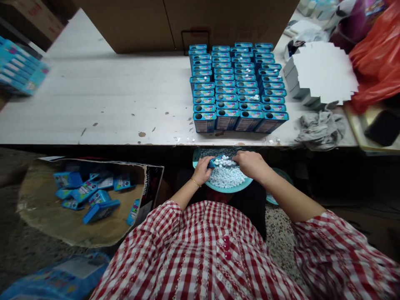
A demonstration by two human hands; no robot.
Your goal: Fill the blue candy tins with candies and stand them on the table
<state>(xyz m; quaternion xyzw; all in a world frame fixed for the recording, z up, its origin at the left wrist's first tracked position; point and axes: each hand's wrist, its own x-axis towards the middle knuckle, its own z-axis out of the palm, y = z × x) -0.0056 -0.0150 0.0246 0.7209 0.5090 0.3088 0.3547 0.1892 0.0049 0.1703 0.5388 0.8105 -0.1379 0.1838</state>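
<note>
In my lap is a shallow turquoise basin (pixel 229 190) of small white candies (pixel 226 178). My left hand (pixel 203 170) grips a small blue candy box (pixel 215 161) over the basin's left side, tilted toward the middle. Closed over the right side, my right hand (pixel 250 163) holds what looks like a scoop, mostly hidden by the fingers and a heap of candies (pixel 224 160). That heap lies right at the mouth of the blue box. Behind the basin, blue boxes (pixel 228 118) stand upright in four rows on the white table (pixel 125 104), a few with candies on top.
A carton (pixel 34 216) on the left holds several loose blue boxes (pixel 84 189). Stacked white card (pixel 326 71), a grey rag (pixel 321 127) and a red plastic bag (pixel 379 58) lie to the right. A large cardboard box (pixel 140 27) stands at the back.
</note>
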